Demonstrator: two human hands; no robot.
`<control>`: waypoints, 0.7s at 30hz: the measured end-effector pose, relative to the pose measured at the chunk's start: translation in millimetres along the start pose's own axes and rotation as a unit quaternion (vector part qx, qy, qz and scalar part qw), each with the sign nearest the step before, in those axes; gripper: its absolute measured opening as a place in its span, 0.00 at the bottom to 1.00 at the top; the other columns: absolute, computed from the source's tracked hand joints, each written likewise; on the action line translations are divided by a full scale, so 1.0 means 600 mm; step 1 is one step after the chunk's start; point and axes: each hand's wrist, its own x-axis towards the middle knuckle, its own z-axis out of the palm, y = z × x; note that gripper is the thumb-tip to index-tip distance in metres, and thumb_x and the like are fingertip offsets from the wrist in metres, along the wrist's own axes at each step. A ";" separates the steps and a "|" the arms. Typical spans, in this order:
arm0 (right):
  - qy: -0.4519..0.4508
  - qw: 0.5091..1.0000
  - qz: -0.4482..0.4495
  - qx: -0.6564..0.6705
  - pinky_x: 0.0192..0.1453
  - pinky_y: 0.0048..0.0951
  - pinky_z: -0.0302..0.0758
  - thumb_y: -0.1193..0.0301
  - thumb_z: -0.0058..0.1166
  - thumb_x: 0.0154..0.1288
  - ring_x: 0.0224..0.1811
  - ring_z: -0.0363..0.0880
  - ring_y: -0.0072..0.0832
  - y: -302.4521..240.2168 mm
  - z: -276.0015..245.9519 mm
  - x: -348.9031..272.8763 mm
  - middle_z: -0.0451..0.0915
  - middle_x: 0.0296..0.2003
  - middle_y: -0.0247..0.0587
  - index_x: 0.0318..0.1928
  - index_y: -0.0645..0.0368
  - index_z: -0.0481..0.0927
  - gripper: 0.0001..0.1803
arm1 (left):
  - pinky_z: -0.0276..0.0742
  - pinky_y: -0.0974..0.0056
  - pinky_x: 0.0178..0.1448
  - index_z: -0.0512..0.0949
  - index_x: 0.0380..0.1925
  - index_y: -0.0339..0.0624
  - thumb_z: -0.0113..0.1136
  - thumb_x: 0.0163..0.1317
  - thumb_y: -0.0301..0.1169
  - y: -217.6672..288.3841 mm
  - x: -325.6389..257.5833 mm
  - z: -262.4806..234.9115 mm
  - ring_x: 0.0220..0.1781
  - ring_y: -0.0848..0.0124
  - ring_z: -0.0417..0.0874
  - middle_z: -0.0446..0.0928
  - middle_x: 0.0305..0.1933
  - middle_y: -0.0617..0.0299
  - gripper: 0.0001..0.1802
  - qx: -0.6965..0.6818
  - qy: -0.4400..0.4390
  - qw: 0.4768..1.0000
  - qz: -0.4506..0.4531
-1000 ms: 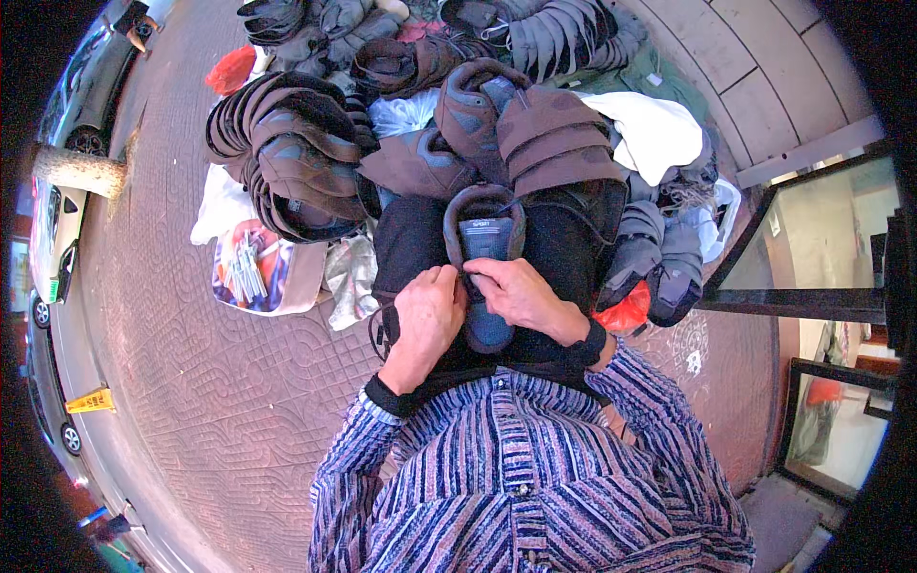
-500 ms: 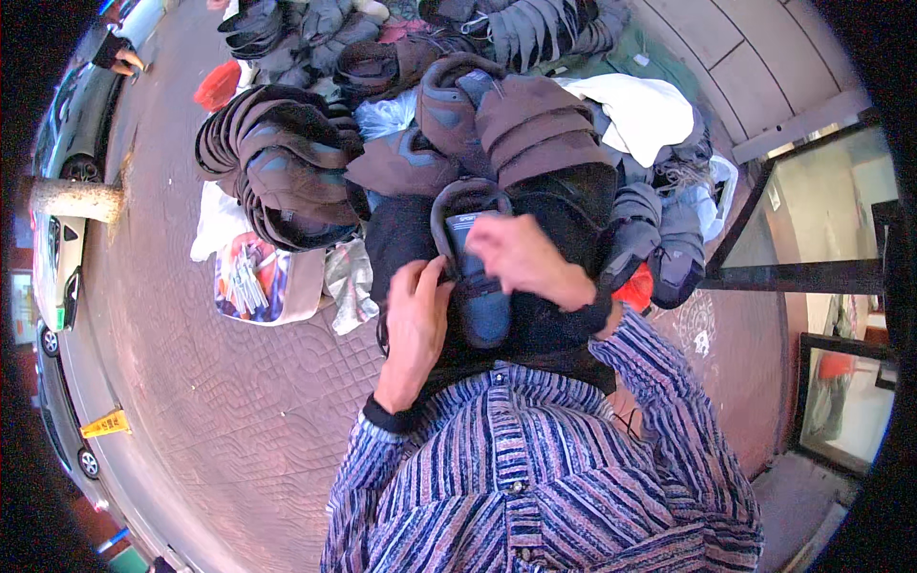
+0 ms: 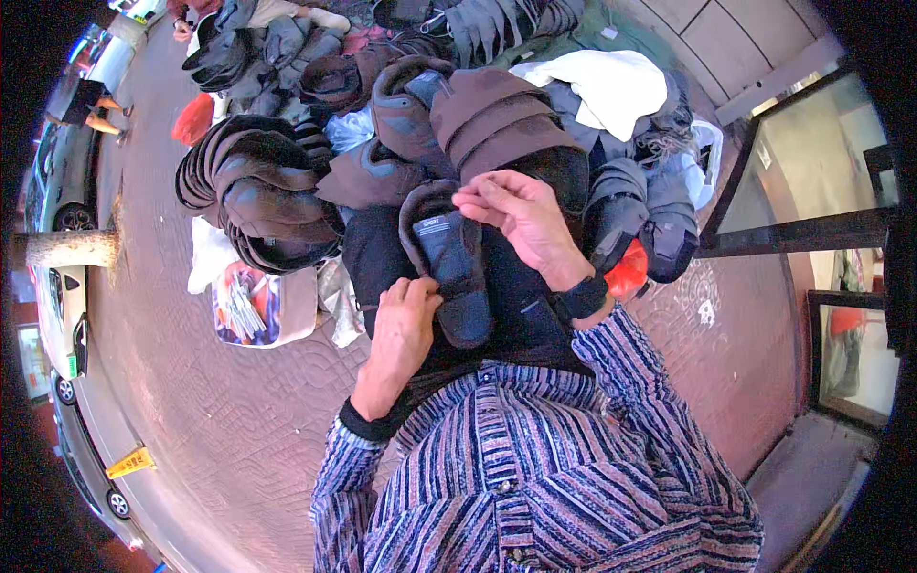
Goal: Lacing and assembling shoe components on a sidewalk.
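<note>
Shoe upper (image 3: 449,263) on lap (image 3: 374,250) | stacked uppers (image 3: 260,196) ahead-left | door (image 3: 812,167) right

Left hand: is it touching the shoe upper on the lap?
Touching. The head view shows the left hand with its fingertips against the left edge of the shoe upper, no gap showing.

Upper limbs, seen from above. The left hand (image 3: 396,329), its back uppermost and its fingers (image 3: 409,289) curled, lay forward of the torso (image 3: 516,477), in line with the left wrist (image 3: 380,396). The right hand (image 3: 521,222), farther out, had its fingertips (image 3: 462,199) drawn together, pointing leftward; the right forearm (image 3: 626,358) slanted inward.
</note>
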 end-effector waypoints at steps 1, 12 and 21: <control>0.028 0.999 -0.005 -0.035 0.46 0.30 0.80 0.71 0.50 0.65 0.39 0.81 0.36 -0.001 -0.007 -0.002 0.79 0.39 0.52 0.42 0.68 0.74 0.11 | 0.66 0.54 0.40 0.73 0.35 0.37 0.55 0.54 0.25 0.000 -0.004 -0.007 0.35 0.55 0.72 0.71 0.30 0.53 0.08 -0.013 -0.012 1.000 -0.007; 0.138 0.897 -0.389 -0.156 0.40 0.26 0.74 0.69 0.49 0.65 0.33 0.76 0.25 -0.349 -0.392 -0.109 0.78 0.34 0.38 0.38 0.61 0.75 0.08 | 0.64 0.55 0.44 0.73 0.36 0.42 0.52 0.55 0.23 -0.077 0.025 -0.011 0.44 0.57 0.70 0.69 0.38 0.54 0.08 0.064 0.086 0.994 0.017; 0.130 0.758 -0.204 -0.606 0.37 0.27 0.73 0.76 0.49 0.61 0.32 0.76 0.29 -0.068 -0.073 -0.070 0.79 0.38 0.44 0.49 0.55 0.77 0.16 | 0.72 0.56 0.41 0.71 0.41 0.43 0.57 0.54 0.26 -0.020 0.021 0.001 0.34 0.54 0.76 0.71 0.33 0.52 0.13 -0.099 -0.009 0.993 -0.071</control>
